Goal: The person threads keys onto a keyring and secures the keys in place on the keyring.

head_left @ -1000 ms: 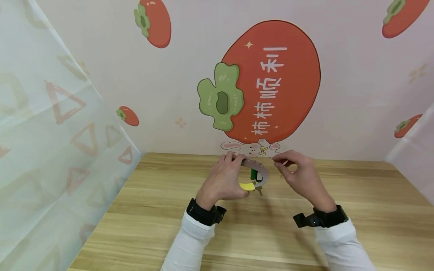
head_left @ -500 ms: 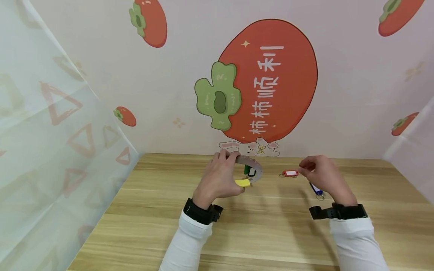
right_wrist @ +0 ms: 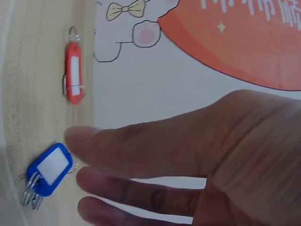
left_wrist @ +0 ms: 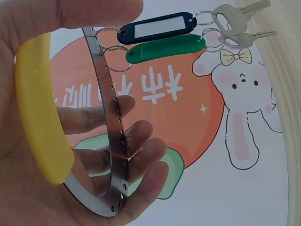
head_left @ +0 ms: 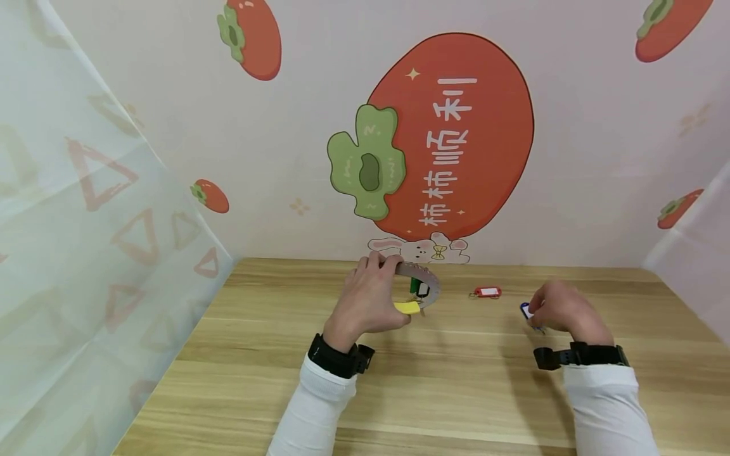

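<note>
My left hand point(head_left: 371, 301) grips a D-shaped metal key holder point(left_wrist: 114, 122) with a row of small holes and a yellow handle point(left_wrist: 40, 113). From its bar, by split rings, hang a black key tag point(left_wrist: 162, 28) with a white label and a green key tag point(left_wrist: 164, 49), with metal keys point(left_wrist: 237, 21) at their far ends. At the right, my right hand point(head_left: 561, 310) hovers over a blue key tag point(right_wrist: 51, 167) with a white label, its thumb and fingers extended beside the tag. Metal keys or rings point(right_wrist: 32, 190) show at the tag's end.
A red key tag point(head_left: 488, 292) with a white label lies on the wooden table point(head_left: 256, 354), left of my right hand. Behind the table stands a printed backdrop point(head_left: 274, 158) with persimmons and a rabbit, and a pale sheet point(head_left: 68, 266) hangs at the left.
My right hand has moved away from the key holder, rightward and down to the blue key tag, uncovering the red one. The left hand keeps its grip on the key holder, nearly still.
</note>
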The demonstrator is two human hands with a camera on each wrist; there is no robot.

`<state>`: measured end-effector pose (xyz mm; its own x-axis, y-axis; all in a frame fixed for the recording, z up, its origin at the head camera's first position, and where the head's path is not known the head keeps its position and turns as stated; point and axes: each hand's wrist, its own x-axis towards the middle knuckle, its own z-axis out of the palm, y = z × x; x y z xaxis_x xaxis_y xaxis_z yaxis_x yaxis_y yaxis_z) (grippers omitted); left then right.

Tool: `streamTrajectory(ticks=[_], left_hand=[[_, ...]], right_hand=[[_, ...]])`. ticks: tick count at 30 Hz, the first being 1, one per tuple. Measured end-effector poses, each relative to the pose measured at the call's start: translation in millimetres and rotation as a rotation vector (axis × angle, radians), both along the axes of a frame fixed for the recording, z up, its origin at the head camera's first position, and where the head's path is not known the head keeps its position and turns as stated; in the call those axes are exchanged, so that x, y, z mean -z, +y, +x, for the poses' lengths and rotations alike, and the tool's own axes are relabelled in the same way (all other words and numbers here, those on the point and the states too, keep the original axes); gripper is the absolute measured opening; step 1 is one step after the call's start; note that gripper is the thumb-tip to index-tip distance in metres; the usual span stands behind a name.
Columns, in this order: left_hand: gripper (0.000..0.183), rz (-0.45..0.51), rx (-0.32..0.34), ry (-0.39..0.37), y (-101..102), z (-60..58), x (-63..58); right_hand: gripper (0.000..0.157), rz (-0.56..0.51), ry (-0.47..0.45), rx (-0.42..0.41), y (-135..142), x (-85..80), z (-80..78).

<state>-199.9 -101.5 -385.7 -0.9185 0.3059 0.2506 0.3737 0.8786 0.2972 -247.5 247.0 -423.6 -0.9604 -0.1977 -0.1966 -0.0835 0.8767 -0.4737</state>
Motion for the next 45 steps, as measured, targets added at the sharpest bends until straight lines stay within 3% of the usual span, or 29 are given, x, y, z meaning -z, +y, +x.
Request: streamTrajectory(ticks=[11,18,24,30,36,45], left_hand=[[0.083,-0.014,0.001,-0.008,0.6,0.6,0.4],[0.081,-0.019,-0.001,-0.006,1.0,0.8,0.1],[0.083,-0.025,-0.004,-0.01,0.6,1.1,-0.2],[0.082,-0.023,-0.003,-0.006,0.4,0.6,-0.3],[0.082,-0.021,-0.001,-0.003,0.2,0.2,-0.8],[0.083,-0.02,0.005,0.004,-0.2,0.7,-1.5]], right_hand=[[0.006,0.038,-0.101,0.019,2.1,19.8,-4.3],[0.015,0.056,-0.054,0.002,2.1,29.7,-6.1],[0.022,0.079,-0.025,0.026,0.1,27.3,-4.7],[0.009,0.054,0.074,0.066,-3.5,20.5,-4.7],[0.026,0.03,0.228,0.104,-9.1,15.0,-2.5],[0.028,-0.047,0.417,0.155,-20.5,15.0,0.3]])
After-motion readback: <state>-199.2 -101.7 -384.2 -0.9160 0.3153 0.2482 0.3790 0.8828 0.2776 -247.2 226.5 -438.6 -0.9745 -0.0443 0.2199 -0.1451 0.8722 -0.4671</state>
